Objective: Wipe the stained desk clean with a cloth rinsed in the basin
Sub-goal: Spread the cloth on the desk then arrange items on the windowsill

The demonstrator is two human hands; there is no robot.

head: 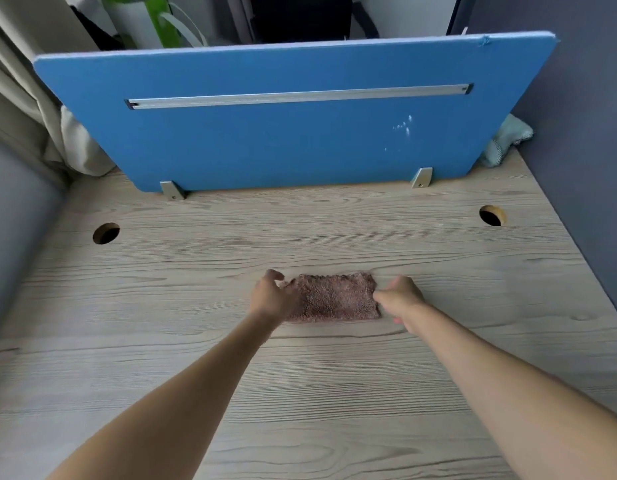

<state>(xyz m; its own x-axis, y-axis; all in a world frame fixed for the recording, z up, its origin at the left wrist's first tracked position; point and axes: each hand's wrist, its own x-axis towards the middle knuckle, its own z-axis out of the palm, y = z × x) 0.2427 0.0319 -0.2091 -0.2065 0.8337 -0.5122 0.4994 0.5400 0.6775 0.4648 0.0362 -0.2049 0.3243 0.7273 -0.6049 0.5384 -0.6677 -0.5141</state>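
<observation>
While the brown cloth [334, 297] lies flat at the middle of the desk [300, 393], the left hand [270, 297] curls its fingers over the cloth's 9 o'clock end and the right hand [400, 299] pinches its 3 o'clock end (both forearms bare). A blue divider [283, 140] stands at 12 o'clock.

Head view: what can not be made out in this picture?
In the head view:
The basin: outside the frame.
The left hand and right hand: their backs hide the fingers, so any grip on the brown cloth is unclear.
The pale green cloth: partly behind the blue divider.
Stains on the desk: none discernible.
</observation>
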